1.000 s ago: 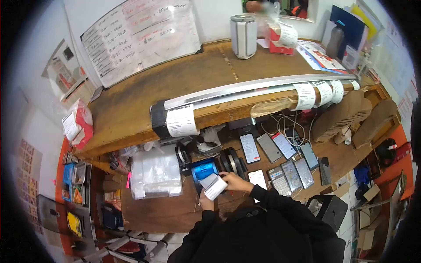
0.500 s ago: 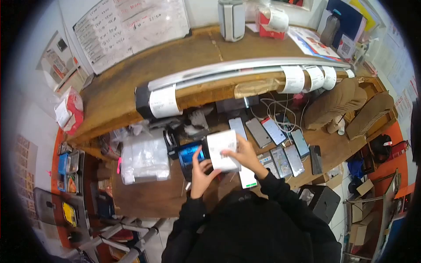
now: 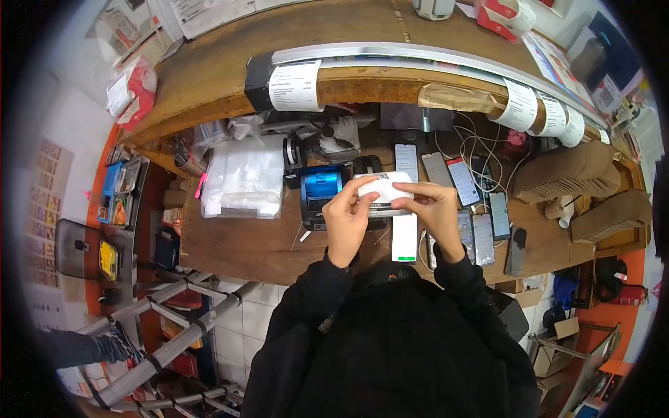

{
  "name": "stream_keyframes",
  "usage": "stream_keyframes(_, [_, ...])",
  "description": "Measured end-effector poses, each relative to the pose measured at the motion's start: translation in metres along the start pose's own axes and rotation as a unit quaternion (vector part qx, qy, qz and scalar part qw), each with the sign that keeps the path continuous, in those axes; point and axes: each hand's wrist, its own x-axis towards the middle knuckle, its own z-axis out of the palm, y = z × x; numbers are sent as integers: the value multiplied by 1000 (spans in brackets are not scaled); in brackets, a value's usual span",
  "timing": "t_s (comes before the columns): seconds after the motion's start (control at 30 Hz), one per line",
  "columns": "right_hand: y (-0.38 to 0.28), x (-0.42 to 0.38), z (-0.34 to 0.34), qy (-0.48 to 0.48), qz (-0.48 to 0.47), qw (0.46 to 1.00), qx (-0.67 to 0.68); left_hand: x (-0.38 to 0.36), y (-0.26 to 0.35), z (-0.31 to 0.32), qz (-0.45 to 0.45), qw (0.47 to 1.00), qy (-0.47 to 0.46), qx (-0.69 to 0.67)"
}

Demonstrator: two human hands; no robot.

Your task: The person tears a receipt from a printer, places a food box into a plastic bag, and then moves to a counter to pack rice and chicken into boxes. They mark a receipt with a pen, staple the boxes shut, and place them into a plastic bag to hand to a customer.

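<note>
Between both hands is a white printed paper stack or packet (image 3: 385,189), held above the desk. My left hand (image 3: 348,221) pinches its left end between thumb and fingers. At its right end, the thumb and fingers of my right hand (image 3: 437,212) close on it. Behind and left of my left hand sits a black and blue printer (image 3: 323,184). A phone with a lit white screen (image 3: 404,240) lies just below the held item. Several more phones (image 3: 483,239) lie to the right of my right hand.
A stack of clear plastic bags (image 3: 244,177) lies at the left of the desk (image 3: 237,240). Receipts hang from a metal rail (image 3: 418,52) on the raised shelf. Cables (image 3: 484,160) and brown cardboard pieces (image 3: 566,171) are at the right. A person's leg (image 3: 87,348) shows lower left.
The view has shifted, with the shelf now higher in the picture. The white item has been tilted flatter, and my left hand, open beside it before, now grips its left end.
</note>
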Motion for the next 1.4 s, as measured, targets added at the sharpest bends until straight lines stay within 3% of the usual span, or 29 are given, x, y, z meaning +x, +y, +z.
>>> stream_keyframes(0.03, [0, 1, 0, -8, -18, 1000, -18, 0, 2, 1, 0, 998, 28, -61])
stream_keyframes(0.1, [6, 4, 3, 19, -72, 997, -31, -2, -6, -11, 49, 994, -65, 70])
stream_keyframes(0.2, [6, 3, 8, 73, -165, 976, -119, -1, -3, -5, 86, 986, -43, 134])
stream_keyframes(0.27, [4, 1, 10, 127, -151, 972, -129, 3, 1, 14, 9, 977, 148, -155])
stream_keyframes(0.3, [3, 1, 10, 149, -151, 969, -124, 5, 0, 13, 17, 977, 141, -158])
stream_keyframes(0.37, [-2, -5, 10, 123, -200, 959, -156, 6, -10, 5, -51, 987, -21, -149])
stream_keyframes(0.4, [-8, -4, 5, 55, -216, 968, -115, 8, -11, 1, -77, 983, -88, -142])
stream_keyframes(0.43, [-16, -4, -2, -14, -230, 970, -74, 8, -9, -3, -43, 988, -132, -68])
stream_keyframes(0.5, [-19, -1, -7, -120, -124, 975, 142, 11, 5, -10, 39, 964, -262, 33])
stream_keyframes(0.57, [-29, 7, -28, -258, -43, 965, -20, 13, 28, -8, 9, 935, -352, 47])
stream_keyframes(0.6, [-23, 9, -28, -257, -140, 956, -33, 13, 34, -4, 40, 942, -326, 72])
stream_keyframes(0.63, [-28, 10, -35, -276, -181, 937, -117, 16, 34, -7, 53, 929, -344, 123])
stream_keyframes(0.7, [-33, 3, -37, -194, -338, 882, -265, 13, 26, -4, 91, 945, -301, 84])
stream_keyframes(0.77, [-65, -11, -49, -79, -424, 860, -273, 18, 8, -7, 17, 996, -83, -12])
stream_keyframes(0.83, [-74, -12, -69, -35, -396, 875, -275, 27, 3, -21, -44, 994, -60, -84])
stream_keyframes(0.9, [-64, 3, -56, -40, -358, 886, -290, 18, 46, 11, 8, 989, -146, -27])
stream_keyframes(0.93, [-61, 8, -51, -51, -317, 898, -301, 20, 46, 20, 132, 972, -182, 67])
stream_keyframes(0.97, [-61, 11, -54, -50, -317, 898, -302, 23, 38, 19, 92, 974, -201, 58])
stream_keyframes(1.03, [-65, 25, -69, -164, -195, 924, -287, 30, 35, 9, 99, 988, -74, 92])
stream_keyframes(1.07, [-67, 34, -89, -219, -183, 921, -267, 33, 16, -3, 89, 994, 32, 49])
stream_keyframes(1.1, [-71, 43, -103, -229, -137, 935, -233, 33, 26, -9, 40, 997, 63, -27])
stream_keyframes(1.17, [-57, 64, -120, -161, -77, 981, -81, 31, 16, -5, 24, 984, 132, -115])
stream_keyframes(1.23, [-53, 92, -113, -66, -85, 992, 70, 28, 20, 16, 32, 987, 151, -44])
stream_keyframes(1.27, [-49, 106, -107, -48, -134, 990, 4, 26, -1, 22, 0, 987, 147, -62])
stream_keyframes(1.3, [-61, 108, -94, -91, -84, 991, 57, 24, 0, 30, -11, 991, 120, -58])
stream_keyframes(1.33, [-52, 114, -83, -181, -94, 977, 57, 22, -3, 31, 4, 995, 98, -35])
stream_keyframes(1.4, [-45, 119, -61, -366, -179, 913, 20, 23, -5, 27, 44, 995, 86, -38])
